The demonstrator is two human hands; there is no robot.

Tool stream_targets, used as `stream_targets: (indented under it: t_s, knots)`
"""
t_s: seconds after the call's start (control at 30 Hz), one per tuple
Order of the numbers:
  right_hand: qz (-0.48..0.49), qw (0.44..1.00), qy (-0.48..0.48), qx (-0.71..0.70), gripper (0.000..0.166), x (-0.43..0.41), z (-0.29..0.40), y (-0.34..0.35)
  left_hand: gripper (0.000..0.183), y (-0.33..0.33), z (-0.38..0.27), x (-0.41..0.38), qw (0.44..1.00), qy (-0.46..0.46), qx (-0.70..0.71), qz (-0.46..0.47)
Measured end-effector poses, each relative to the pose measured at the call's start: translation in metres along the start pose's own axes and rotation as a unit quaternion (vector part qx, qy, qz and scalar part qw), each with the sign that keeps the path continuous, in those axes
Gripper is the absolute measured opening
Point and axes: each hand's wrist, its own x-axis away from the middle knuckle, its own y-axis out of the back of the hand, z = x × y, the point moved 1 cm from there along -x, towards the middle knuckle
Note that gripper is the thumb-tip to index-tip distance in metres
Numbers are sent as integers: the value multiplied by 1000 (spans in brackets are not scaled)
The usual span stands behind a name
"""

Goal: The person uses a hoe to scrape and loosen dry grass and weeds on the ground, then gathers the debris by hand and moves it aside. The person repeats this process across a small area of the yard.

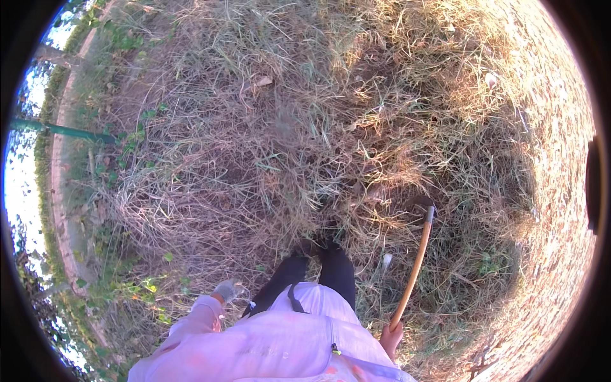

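My right hand (392,336) is closed around the lower end of a long, slightly bent wooden handle (414,272). This belongs to a sickle, whose dark curved blade (420,201) lies at the far end among the dry grass and is partly hidden by it. A metal collar (430,214) joins the two. On the other side, my left hand (229,290) wears a grey glove and hangs beside my left leg, above the grass. Its fingers are too blurred to show whether they hold anything. Dry, cut-looking grass (286,157) covers the ground before my feet.
A green post (81,132) leans in from the left, near a pale curb-like strip (59,167). Leafy green plants (143,289) grow low on that side. A pale scrap (386,260) lies between my right leg and the handle. Sunlit dry ground (563,191) stretches along the right.
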Motion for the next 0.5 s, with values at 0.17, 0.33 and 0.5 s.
stream_targets:
  t_s: [0.17, 0.33, 0.5]
  knots:
    - [131, 978, 161, -16, 22, -61, 119, -17, 46, -73, 39, -10, 991, 87, 97, 15]
    - [256, 916, 309, -3, 39, -140, 220, -130, 48, -85, 15, 1, 966, 102, 235, -14]
    - [258, 873, 371, 184, 53, -182, 278, -202, 42, -132, 18, 26, 952, 90, 292, -1]
